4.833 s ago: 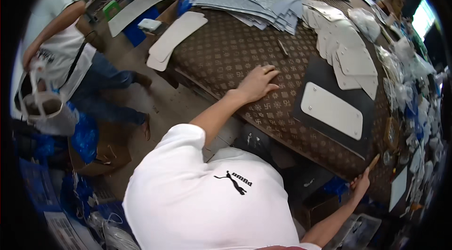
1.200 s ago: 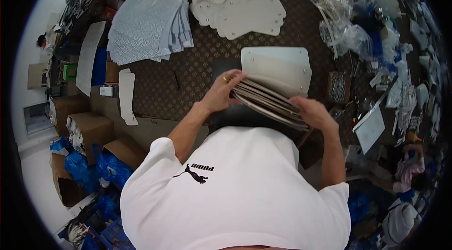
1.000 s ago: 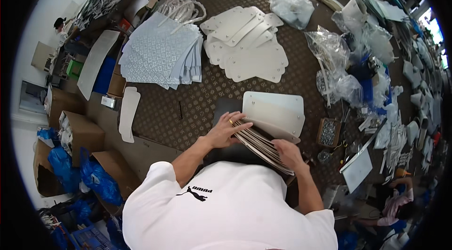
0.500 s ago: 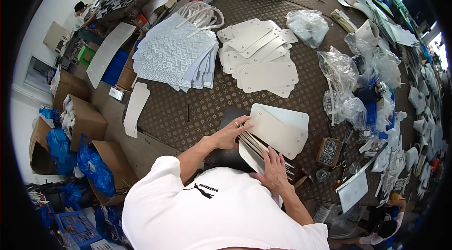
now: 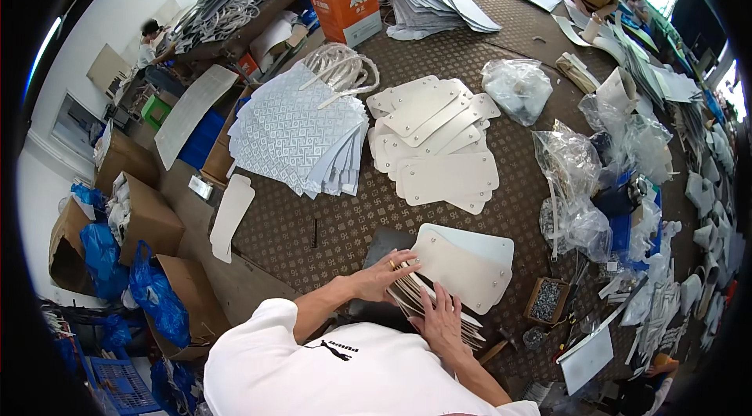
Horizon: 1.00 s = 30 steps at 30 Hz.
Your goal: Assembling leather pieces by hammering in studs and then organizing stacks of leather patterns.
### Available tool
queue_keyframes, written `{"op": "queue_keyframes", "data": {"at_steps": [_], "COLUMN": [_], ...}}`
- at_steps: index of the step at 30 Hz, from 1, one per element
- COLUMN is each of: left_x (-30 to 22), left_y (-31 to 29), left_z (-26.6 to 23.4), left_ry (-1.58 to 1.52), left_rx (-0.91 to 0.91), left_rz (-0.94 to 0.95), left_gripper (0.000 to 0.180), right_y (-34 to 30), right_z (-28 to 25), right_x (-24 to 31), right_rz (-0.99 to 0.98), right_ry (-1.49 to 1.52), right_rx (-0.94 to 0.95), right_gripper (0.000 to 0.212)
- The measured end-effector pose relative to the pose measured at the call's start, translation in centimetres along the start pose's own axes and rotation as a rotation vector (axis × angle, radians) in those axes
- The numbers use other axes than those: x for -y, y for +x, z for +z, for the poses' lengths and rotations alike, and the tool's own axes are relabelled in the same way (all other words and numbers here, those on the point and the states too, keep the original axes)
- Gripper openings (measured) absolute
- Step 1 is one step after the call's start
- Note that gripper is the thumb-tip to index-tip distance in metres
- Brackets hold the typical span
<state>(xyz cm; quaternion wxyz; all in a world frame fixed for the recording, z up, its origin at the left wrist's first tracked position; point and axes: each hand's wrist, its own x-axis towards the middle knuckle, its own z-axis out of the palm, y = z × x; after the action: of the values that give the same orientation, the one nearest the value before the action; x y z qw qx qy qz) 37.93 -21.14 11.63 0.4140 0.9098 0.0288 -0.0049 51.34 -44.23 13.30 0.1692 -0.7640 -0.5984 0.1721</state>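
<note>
Gripping the left end of the stack (image 5: 406, 291) between thumb and fingers, the left hand (image 5: 381, 276) shows in the head view with the right hand (image 5: 440, 320) laid over the stack, its fingers straight and spread, hiding the middle. The stack is at the table's (image 5: 313, 216) near edge. Just beyond it, a riveted panel (image 5: 462, 271) lies flat over a paler panel (image 5: 482, 244); about a second ago the riveted one slanted up from the stack, and the right hand pinched the stack's right end. Far beyond the stack, an orange tin (image 5: 345, 9), cut off half a second ago, now shows whole, with a white animal figure and lettering. Nearer the stack, the shirt (image 5: 337, 373) bears a small black print. Beyond the stack lie fanned panels (image 5: 446, 173); farther left, patterned sheets (image 5: 290, 126); to its right, a rivet box (image 5: 546, 300) and a wooden handle (image 5: 493, 351).
</note>
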Motion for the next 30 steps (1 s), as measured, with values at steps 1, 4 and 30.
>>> {"op": "queue_keyframes", "data": {"at_steps": [1, 4, 30], "left_x": [0.0, -0.5, -2.5], "left_y": [0.1, 0.3, 2.1], "left_z": [-0.1, 0.3, -0.4], "left_ry": [0.038, 0.088, 0.279], "left_rx": [0.029, 0.069, -0.031], "left_rz": [-0.013, -0.020, -0.033], "left_gripper": [0.108, 0.104, 0.091], "right_y": [0.3, 0.4, 4.5], "right_z": [0.2, 0.7, -6.2], "right_x": [0.0, -0.3, -10.9], "right_rz": [-0.006, 0.078, 0.162], "right_ry": [-0.001, 0.038, 0.319], "right_rx": [-0.011, 0.052, 0.385], "right_gripper": [0.073, 0.071, 0.043]}}
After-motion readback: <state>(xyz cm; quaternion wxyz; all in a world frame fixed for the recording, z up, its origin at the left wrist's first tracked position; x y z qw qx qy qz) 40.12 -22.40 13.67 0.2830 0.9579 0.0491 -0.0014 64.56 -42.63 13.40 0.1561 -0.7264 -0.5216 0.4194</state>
